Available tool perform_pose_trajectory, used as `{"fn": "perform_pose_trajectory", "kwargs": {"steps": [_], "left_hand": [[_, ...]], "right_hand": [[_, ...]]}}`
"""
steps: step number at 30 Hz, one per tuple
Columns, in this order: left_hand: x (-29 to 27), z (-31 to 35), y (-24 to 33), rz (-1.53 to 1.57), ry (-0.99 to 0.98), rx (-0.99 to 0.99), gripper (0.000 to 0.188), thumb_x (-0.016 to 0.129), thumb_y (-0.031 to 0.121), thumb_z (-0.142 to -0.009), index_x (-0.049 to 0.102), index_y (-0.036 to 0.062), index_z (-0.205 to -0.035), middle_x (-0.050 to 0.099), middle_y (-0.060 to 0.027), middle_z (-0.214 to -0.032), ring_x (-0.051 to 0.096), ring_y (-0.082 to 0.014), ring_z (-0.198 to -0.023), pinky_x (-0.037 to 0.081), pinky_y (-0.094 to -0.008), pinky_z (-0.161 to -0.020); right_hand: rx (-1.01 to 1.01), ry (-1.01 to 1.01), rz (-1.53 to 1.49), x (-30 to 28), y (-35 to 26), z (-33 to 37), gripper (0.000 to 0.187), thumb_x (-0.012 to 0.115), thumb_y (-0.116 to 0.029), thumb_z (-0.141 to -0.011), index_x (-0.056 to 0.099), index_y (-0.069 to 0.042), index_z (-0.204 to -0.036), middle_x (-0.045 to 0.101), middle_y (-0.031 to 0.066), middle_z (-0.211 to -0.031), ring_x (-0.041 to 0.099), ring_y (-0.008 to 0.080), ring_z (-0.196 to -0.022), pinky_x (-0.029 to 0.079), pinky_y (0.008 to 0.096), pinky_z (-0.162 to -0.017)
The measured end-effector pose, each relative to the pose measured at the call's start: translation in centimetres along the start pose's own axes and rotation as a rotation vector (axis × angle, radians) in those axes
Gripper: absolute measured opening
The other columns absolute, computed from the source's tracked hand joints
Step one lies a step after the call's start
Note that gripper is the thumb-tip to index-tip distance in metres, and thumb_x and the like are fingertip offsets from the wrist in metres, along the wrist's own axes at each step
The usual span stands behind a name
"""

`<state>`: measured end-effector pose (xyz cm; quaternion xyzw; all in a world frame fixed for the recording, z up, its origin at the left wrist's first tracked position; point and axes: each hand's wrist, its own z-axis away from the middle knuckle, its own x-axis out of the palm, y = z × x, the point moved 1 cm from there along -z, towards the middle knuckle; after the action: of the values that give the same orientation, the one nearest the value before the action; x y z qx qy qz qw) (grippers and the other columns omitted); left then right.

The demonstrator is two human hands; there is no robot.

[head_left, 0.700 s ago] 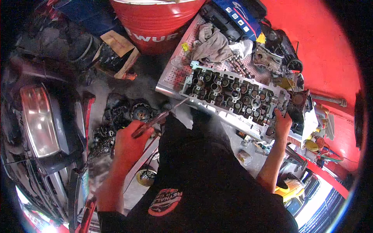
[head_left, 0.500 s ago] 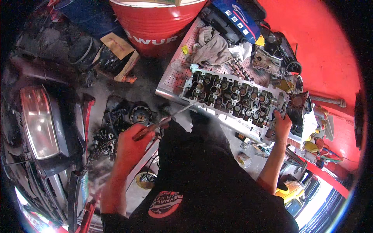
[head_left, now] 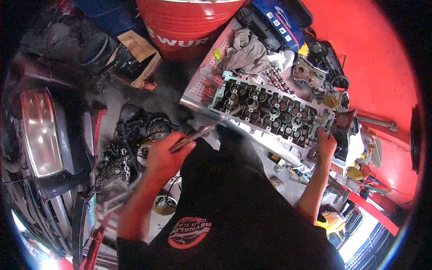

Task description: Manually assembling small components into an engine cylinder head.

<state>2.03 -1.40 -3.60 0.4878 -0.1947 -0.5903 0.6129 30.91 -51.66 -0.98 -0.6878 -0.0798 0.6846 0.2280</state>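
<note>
A long engine cylinder head (head_left: 270, 132) lies across the bench, its open top showing rows of valve springs and round bores, dark with oil. My right hand (head_left: 326, 143) grips its right end, fingers wrapped over the rim. Closed around the handle of a slim metal hand tool (head_left: 193, 137), my left hand (head_left: 167, 154) is held to the left of the part. The tool points up and right toward the near edge of the head, apart from it. Motion blur hides the shape of its tip, so its exact kind is unclear.
The perforated metal bench (head_left: 201, 93) carries a grey rag (head_left: 247, 53), a camshaft (head_left: 280, 81) and a blue box (head_left: 282, 24). Behind stands a red drum (head_left: 189, 27). An opened cardboard box (head_left: 137, 47) and loose engine parts (head_left: 130, 135) are left, near a car headlight (head_left: 41, 132).
My left hand has moved slightly right and the tool's tip has drawn back from the head's near edge. My right hand keeps its hold.
</note>
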Motion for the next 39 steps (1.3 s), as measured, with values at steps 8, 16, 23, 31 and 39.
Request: {"fn": "perform_pose_trajectory", "kwargs": {"steps": [8,16,23,31,39], "left_hand": [[0.8,-0.9,-0.1,-0.077,-0.006,-0.002,0.022,0.079,0.022,-0.093,0.072,0.0027,-0.101,0.069,-0.0079,-0.076,0.059,-0.0141,-0.065,0.049,-0.0328,-0.063],[-0.5,2.0,2.8,0.052,-0.075,0.027,0.023,0.08,0.024,-0.092,0.072,0.004,-0.101,0.073,-0.0101,-0.08,0.068,-0.0159,-0.07,0.053,-0.0335,-0.066],[0.8,0.4,4.5,-0.214,-0.128,0.182,0.025,0.081,0.025,-0.091,0.071,0.0045,-0.101,0.069,-0.0115,-0.075,0.067,-0.0196,-0.064,0.052,-0.0352,-0.063],[3.7,-1.0,3.7,-0.154,-0.039,0.257,0.025,0.081,0.025,-0.091,0.071,0.0054,-0.102,0.071,-0.0122,-0.078,0.07,-0.0226,-0.067,0.054,-0.0361,-0.065],[0.2,1.9,6.1,0.007,0.009,0.102,0.024,0.082,0.021,-0.09,0.072,0.0042,-0.103,0.073,-0.009,-0.08,0.069,-0.0111,-0.072,0.054,-0.0311,-0.067]], "right_hand": [[-0.017,0.058,-0.009,0.3,-2.8,1.6,0.043,0.079,-0.037,-0.088,0.074,0.004,-0.101,0.076,0.0163,-0.091,0.067,0.021,-0.083,0.053,0.0396,-0.079],[-0.024,0.033,-0.02,0.0,-2.0,1.1,0.044,0.078,-0.034,-0.09,0.074,0.003,-0.112,0.077,0.0169,-0.095,0.069,0.0245,-0.086,0.053,0.041,-0.085],[-0.005,0.003,-0.057,0.3,-1.7,0.5,0.042,0.077,-0.036,-0.089,0.075,0.002,-0.108,0.078,0.0142,-0.095,0.069,0.0213,-0.086,0.053,0.0386,-0.084],[0.071,0.013,0.162,-0.6,-2.9,1.1,0.042,0.079,-0.036,-0.088,0.075,0.003,-0.104,0.077,0.0161,-0.091,0.069,0.0231,-0.081,0.054,0.0401,-0.08],[0.082,0.069,-0.057,0.2,-4.3,2.2,0.04,0.078,-0.035,-0.083,0.076,-0.001,-0.102,0.076,0.0141,-0.086,0.07,0.0244,-0.078,0.054,0.0404,-0.078]]}}
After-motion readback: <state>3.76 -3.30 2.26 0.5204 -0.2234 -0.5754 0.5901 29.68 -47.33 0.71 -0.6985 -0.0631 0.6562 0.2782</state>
